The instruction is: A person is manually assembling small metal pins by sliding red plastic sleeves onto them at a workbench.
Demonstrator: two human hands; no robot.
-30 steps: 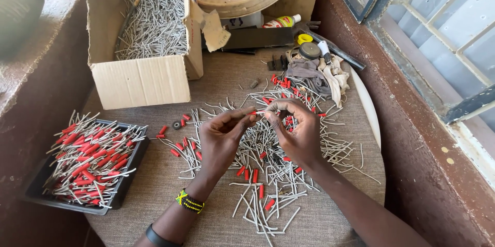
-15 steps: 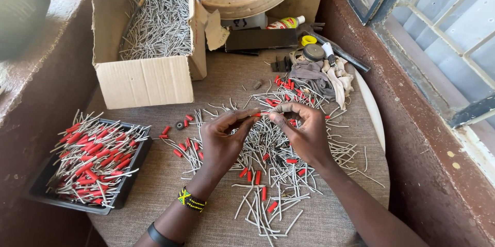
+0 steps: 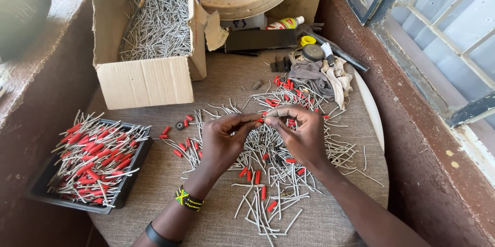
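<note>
Over a round cloth-covered surface [image 3: 319,216], going left to right: a black tray [image 3: 36,188] of grey sticks with red sleeves, an open cardboard box [image 3: 147,79] of bare sticks, then the left hand [image 3: 221,141] and right hand [image 3: 304,136], fingertips meeting. Both pinch one thin grey stick [image 3: 262,120] with a red sleeve; it lies roughly level, long axis running left to right, which end leads is unclear. Doing this well likely means keeping stick and sleeve in line, pushing straight without bending.
</note>
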